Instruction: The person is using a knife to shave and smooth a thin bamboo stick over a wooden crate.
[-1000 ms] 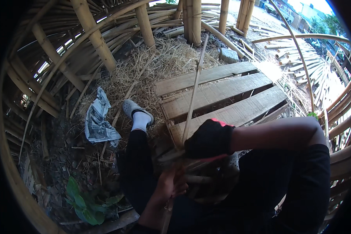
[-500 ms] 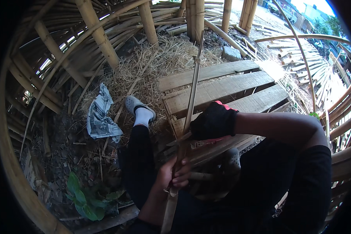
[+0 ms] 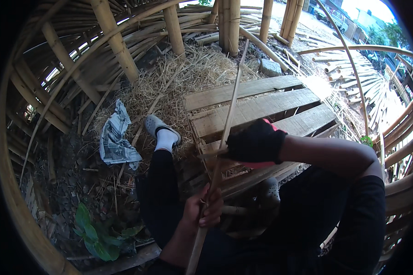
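Note:
My bare left hand (image 3: 203, 208) is closed around a long split bamboo strip (image 3: 231, 107). The strip slants up and away from my lap, its far end leaning right above the slatted wooden pallet (image 3: 257, 109). Just beyond the left hand, my right hand (image 3: 257, 141), in a black and red glove, grips a knife (image 3: 209, 155). The knife's thin blade lies across the strip and sticks out on its left side. Its handle is hidden inside the glove.
Shavings and straw (image 3: 192, 78) cover the ground behind the pallet. Crumpled newspaper (image 3: 117, 137) lies left of my shoe (image 3: 158, 124). Bamboo posts (image 3: 114, 39) stand around me, with a grey block (image 3: 270, 68) behind the pallet and a leafy plant (image 3: 92, 233) at lower left.
The bamboo strip has tipped to the right at its far end, and its face now looks paler. My right hand with the knife has moved slightly right; both hands keep their grip.

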{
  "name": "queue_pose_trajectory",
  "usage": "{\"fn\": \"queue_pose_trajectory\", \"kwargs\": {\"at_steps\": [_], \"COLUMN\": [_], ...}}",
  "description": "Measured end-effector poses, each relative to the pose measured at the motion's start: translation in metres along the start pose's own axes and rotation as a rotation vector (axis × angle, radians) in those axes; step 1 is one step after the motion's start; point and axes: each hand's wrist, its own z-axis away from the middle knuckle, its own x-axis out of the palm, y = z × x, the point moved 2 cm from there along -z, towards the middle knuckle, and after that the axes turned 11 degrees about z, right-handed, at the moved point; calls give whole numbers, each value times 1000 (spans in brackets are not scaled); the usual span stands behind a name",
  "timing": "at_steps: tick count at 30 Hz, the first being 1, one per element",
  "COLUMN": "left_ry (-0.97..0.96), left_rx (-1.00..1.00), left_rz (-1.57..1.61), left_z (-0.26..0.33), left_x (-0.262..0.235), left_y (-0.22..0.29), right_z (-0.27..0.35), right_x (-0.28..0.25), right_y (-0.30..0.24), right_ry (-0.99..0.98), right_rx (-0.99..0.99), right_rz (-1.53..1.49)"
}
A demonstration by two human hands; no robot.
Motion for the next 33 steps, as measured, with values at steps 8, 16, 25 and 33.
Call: {"fn": "queue_pose_trajectory", "kwargs": {"at_steps": [8,16,25,33], "left_ry": [226,311,319,310], "left_rx": [91,48,50,71], "left_rz": [-145,-190,-210,-254], "left_z": [1,8,8,7], "left_x": [0,-2,3,3], "left_y": [-10,-7,-7,-6], "right_z": [2,-1,6,12], "right_x": [20,28,22,26], "right_y": [-5,-7,-18,-19], "right_ry": [334,335,254,243], "right_rx": [-428,-416,-228,-313], "right_rz": [1,18,-17,-36]}}
